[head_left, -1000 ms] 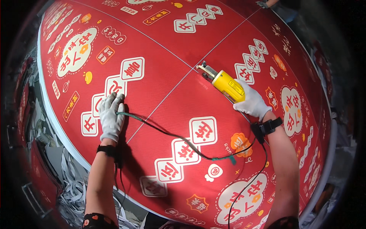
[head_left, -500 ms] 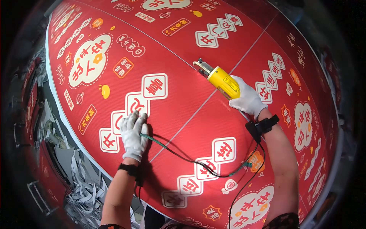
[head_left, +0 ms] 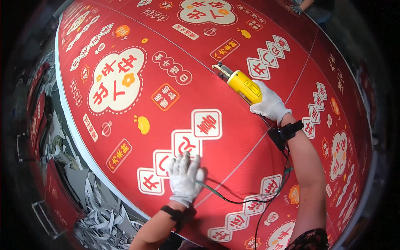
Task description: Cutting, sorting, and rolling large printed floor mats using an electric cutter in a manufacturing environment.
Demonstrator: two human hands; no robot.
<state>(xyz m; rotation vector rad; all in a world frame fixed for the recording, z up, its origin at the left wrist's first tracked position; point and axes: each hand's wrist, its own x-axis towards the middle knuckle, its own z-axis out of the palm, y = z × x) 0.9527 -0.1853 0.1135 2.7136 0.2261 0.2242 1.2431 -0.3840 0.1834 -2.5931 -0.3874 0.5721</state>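
Note:
A yellow handheld electric cutter [head_left: 245, 88] lies across the red printed sheet, its metal head on a thin grey line. My right hand [head_left: 270, 103], in a white glove, is wrapped round the cutter's rear body. My left hand [head_left: 184, 177], also gloved in white, rests flat on the sheet over a row of white printed tiles, fingers spread. A black cord [head_left: 241, 203] with green tape runs along the sheet to my left hand's thumb side; whether the thumb pins it is hidden. Black bands circle both my wrists.
The red sheet [head_left: 233, 150] covers a wide surface, with a pale edge [head_left: 83, 146] curving along the left. Beyond it, a heap of grey-white offcut strips [head_left: 102, 212] lies low. Another person's gloved hand [head_left: 296, 9] touches the sheet's far right edge.
The printed pattern has shifted right and down in view. The cutter has advanced along the grey line, far and leftward over the sheet. Another person's hand has appeared at far right.

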